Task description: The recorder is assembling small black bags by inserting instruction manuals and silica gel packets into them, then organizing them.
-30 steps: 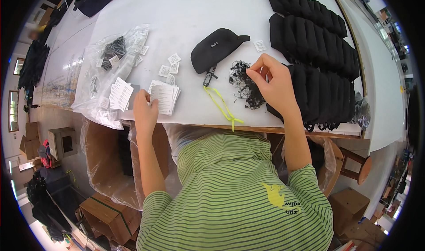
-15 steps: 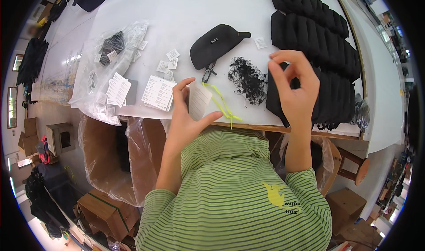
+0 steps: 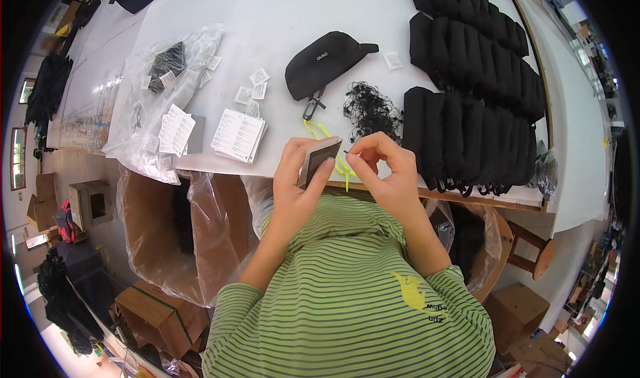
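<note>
My left hand grips a hang tag between thumb and fingers, its dark face turned up and to the right. Close beside it, my right hand is closed in a pinch. A tiny dark tip shows at its fingertips, too small to name. Beyond the hands lies a black zip pouch with a short strap end. From its zip pull hangs a neon-yellow cord, partly hidden by my hands. A tangled heap of black tag strings rests right of the cord.
Left of my hands sit a stack of printed tags, small white labels and a clear plastic bag. Rows of black pouches fill the table's right side. Below the front edge stands a plastic-lined carton.
My right hand has come down and left from above the pouch rows to beside the tag. My left hand has moved slightly right and turned the tag from its white face to its dark one.
</note>
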Tool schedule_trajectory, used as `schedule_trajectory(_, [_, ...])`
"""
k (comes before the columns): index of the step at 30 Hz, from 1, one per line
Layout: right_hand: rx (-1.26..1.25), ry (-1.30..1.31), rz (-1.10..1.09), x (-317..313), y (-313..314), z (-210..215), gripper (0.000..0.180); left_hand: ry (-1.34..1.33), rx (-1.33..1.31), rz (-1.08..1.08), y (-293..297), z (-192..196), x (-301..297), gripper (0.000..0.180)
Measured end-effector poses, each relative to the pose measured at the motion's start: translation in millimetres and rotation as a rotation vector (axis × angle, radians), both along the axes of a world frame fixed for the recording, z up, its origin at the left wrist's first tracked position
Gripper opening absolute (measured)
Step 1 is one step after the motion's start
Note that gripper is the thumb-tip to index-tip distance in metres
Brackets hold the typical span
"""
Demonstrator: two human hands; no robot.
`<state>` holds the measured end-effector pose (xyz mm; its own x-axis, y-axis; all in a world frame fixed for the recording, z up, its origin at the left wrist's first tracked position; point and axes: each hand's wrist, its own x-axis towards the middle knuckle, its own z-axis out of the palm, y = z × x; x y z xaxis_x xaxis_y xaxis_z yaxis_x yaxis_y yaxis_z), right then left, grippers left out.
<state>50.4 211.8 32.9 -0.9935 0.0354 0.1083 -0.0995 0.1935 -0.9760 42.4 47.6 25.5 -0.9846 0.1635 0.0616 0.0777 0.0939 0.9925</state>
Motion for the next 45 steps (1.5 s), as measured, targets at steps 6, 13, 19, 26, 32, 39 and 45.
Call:
schedule_trajectory(6, [0.043,0.040,-0.041,1,-3,1,0.007,0.195,-0.148,0.077,2,-8,2,0.020])
schedule_trajectory(13, [0.000,0.028,-0.047,4,-3,0,0.008,0.418,-0.226,0.042,2,-1,5,0.023])
schedule_trajectory(19, [-0.216,-0.016,0.104,15,21,-6,0.013,-0.071,0.307,-0.311,-8,-5,-1,0.011])
schedule_trajectory(26, [-0.161,-0.107,0.213,14,29,-8,0.011,-0.402,0.341,-0.461,1,-12,-6,0.009])
schedule_trajectory(32, [-0.333,-0.221,0.296,16,34,-13,0.007,-0.232,0.236,-0.475,10,-11,-13,0.009])
schedule_trajectory(39, [-0.440,-0.380,0.188,17,43,-24,0.010,-0.266,0.268,-0.474,33,-23,-44,0.009])
schedule_trajectory(45, [-0.464,-0.322,0.035,21,56,-39,0.009,0.279,-0.199,-0.258,102,-75,-160,0.012])
